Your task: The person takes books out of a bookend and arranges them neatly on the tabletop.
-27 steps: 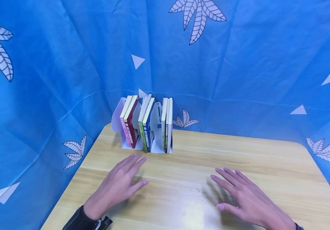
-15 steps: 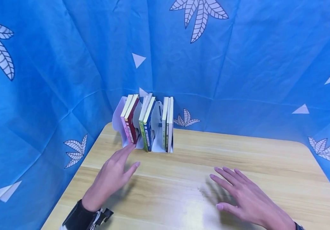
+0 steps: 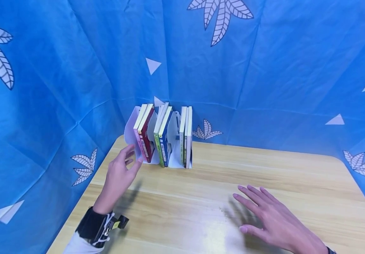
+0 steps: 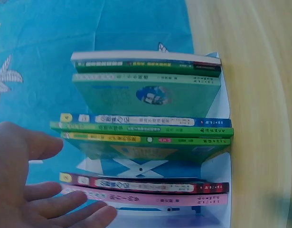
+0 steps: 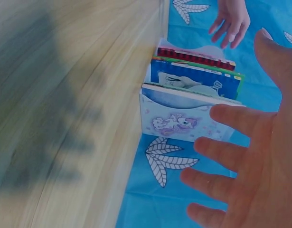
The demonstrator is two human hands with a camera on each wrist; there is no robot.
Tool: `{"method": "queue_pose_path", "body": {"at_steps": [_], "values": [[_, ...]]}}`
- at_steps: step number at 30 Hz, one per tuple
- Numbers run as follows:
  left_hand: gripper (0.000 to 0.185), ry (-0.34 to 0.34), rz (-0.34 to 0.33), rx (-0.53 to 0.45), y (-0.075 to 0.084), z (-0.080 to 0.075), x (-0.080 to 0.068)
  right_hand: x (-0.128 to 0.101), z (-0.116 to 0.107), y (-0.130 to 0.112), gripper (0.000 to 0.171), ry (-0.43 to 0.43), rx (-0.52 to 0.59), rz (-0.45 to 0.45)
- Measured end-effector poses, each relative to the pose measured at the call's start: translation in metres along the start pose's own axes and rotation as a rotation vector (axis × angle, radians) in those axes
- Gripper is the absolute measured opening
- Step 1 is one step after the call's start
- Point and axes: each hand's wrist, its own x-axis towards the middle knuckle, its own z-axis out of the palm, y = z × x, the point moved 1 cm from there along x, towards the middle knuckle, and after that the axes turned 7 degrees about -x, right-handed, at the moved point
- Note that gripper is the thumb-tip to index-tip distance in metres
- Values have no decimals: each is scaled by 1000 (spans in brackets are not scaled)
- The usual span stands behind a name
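A white book rack (image 3: 131, 132) stands at the table's back left with several upright books: a pink one (image 3: 139, 141) and a dark red one (image 3: 146, 137) at the left, green and blue ones (image 3: 162, 139) in the middle, pale ones (image 3: 185, 135) at the right. My left hand (image 3: 123, 165) is open just in front of the pink book (image 4: 150, 198), fingers spread (image 4: 65, 202), fingertips close to its spine. My right hand (image 3: 265, 213) lies open and flat on the wooden table (image 3: 281, 176), fingers spread (image 5: 231, 118), well away from the rack (image 5: 179, 121).
Blue cloth with white leaf and triangle prints (image 3: 265, 70) walls in the table on the back and both sides. The rack stands close to the back left corner of the table.
My left hand has lifted off the table and moved forward and left, up to the pink book at the rack's left end. My right hand has stayed put.
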Motion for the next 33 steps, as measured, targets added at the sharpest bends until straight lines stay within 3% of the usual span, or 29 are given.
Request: {"method": "queue_pose_path", "body": {"at_steps": [6,15,33], "values": [[65,21,-36,-72,-9,3,16,0,2,0,80,-5,3,5],[58,88,-48,-69,-17,10,38,-1,4,-1,77,6,-4,-6],[53,118,-35,0,-31,17,57,-3,8,-2,77,11,-2,3]]}}
